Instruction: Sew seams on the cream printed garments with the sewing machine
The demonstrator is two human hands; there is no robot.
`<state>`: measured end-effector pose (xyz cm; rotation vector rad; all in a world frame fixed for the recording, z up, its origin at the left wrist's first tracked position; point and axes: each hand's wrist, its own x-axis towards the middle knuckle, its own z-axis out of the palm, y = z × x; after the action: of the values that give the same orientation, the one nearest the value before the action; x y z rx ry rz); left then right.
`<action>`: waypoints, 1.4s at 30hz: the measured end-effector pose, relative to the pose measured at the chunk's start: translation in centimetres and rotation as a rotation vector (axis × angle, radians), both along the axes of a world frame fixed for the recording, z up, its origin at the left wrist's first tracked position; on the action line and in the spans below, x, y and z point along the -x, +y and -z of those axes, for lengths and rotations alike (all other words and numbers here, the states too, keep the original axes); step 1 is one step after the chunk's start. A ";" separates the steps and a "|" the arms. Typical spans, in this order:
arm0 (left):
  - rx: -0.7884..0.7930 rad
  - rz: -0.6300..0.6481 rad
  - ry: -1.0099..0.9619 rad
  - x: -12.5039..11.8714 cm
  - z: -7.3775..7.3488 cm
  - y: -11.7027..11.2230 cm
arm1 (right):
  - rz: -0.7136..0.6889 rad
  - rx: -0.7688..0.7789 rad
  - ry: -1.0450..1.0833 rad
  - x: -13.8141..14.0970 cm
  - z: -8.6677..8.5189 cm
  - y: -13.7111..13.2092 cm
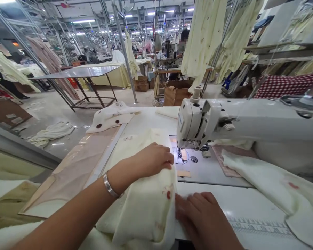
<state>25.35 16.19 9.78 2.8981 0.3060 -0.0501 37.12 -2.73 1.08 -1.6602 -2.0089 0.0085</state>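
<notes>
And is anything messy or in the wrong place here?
Yes: a heap of pale fabric lies crumpled on the floor, left of the sewing table. It looks odd because other fabric hangs up.

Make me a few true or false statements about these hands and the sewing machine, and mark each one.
1. The left hand rests on the cream fabric. True.
2. Both wrists are bare. False: a silver bracelet circles the left wrist.
3. The sewing machine is black. False: it is white.
4. The right hand is at the fabric's right edge. True.
5. The machine's light is off. False: it glows around the needle area.
</notes>
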 end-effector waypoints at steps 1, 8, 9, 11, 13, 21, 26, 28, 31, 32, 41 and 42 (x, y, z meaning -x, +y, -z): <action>0.001 -0.005 0.001 -0.1 -0.2 0.0 | 0.008 -0.015 0.016 0.1 0.0 0.1; -0.035 -0.039 0.032 -1.4 1.9 0.0 | 0.014 -0.018 -0.008 0.2 0.3 0.3; -0.045 -0.045 0.028 -1.5 2.5 -0.2 | 0.018 -0.024 -0.003 0.0 0.3 0.2; -0.065 -0.059 0.015 -1.8 3.4 -0.5 | 0.023 -0.039 -0.003 -0.3 0.4 -0.1; -0.090 -0.080 -0.007 -1.9 4.0 -1.1 | 0.030 -0.049 0.007 -0.6 0.3 -0.3; -0.118 -0.172 -0.029 -1.3 4.9 -4.9 | -0.190 -0.119 -0.145 0.2 -0.2 -0.1; -0.077 -0.167 -0.183 0.3 6.9 -5.5 | -0.144 -0.137 -0.070 -0.8 -0.5 0.9; -0.068 -0.175 -0.198 0.3 7.3 -4.7 | -0.162 -0.177 -0.095 -1.7 -0.9 1.8; -0.063 -0.187 -0.207 -0.2 7.5 -3.2 | -0.151 -0.201 -0.125 -2.9 -1.3 3.0; -0.064 -0.185 -0.213 -0.4 7.5 -2.8 | -0.149 -0.204 -0.133 -3.2 -1.3 3.3; -0.072 -0.112 -0.246 -0.9 7.4 -1.8 | -0.146 -0.180 -0.144 -3.3 -0.4 3.1; -0.073 -0.107 -0.250 -0.9 7.4 -1.7 | -0.150 -0.179 -0.157 -3.3 -0.2 2.8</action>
<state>26.25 14.45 2.43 2.9102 0.4242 0.3446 40.42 0.11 1.33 -1.4357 -2.1767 -0.2480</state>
